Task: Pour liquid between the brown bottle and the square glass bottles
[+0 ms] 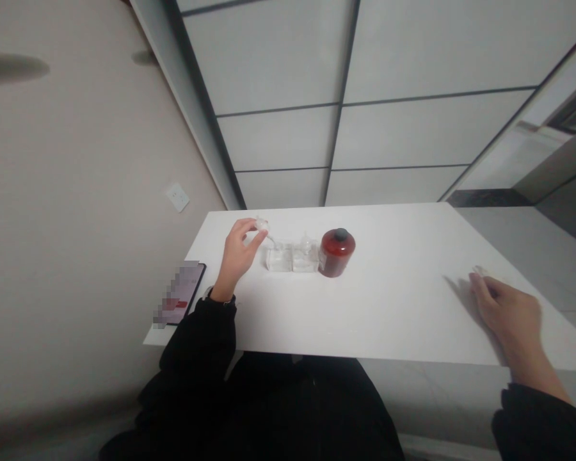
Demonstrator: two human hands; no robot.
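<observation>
1. Presently, left hand [240, 251], centre-left of frame: thumb and fingertips closed in a pinch on a clear knob-like piece [262, 224], held above the tabletop. A firm, light pinch suits so smooth-looking an item.
2. Slender stem [271, 241], just below that pinch: slopes toward the left container. Whether it joins the knob-like piece, cannot tell. Slow, straight movement would likely spare it a knock against the rim.
3. Left clear container [279, 259], middle of frame: boxy, upright. Its lightness is a guess; gentle contact is advisable.
4. Right clear container [306, 259]: just beside the left one, a clear top piece [306, 243] above it. Careless sideways motion could jostle both.
5. Reddish-brown bottle [333, 259], dark cap, immediately right of the pair: best given clearance.
6. Right hand [513, 315], lower right of frame: fingers drawn together, a small clear piece [480, 271] at the fingertips, exact form too faint to tell. Well apart from the containers; a steady wrist is recommended.
7. Phone [185, 294], left edge of the white table [388, 314]: beside the left forearm; sleeve best held clear.
</observation>
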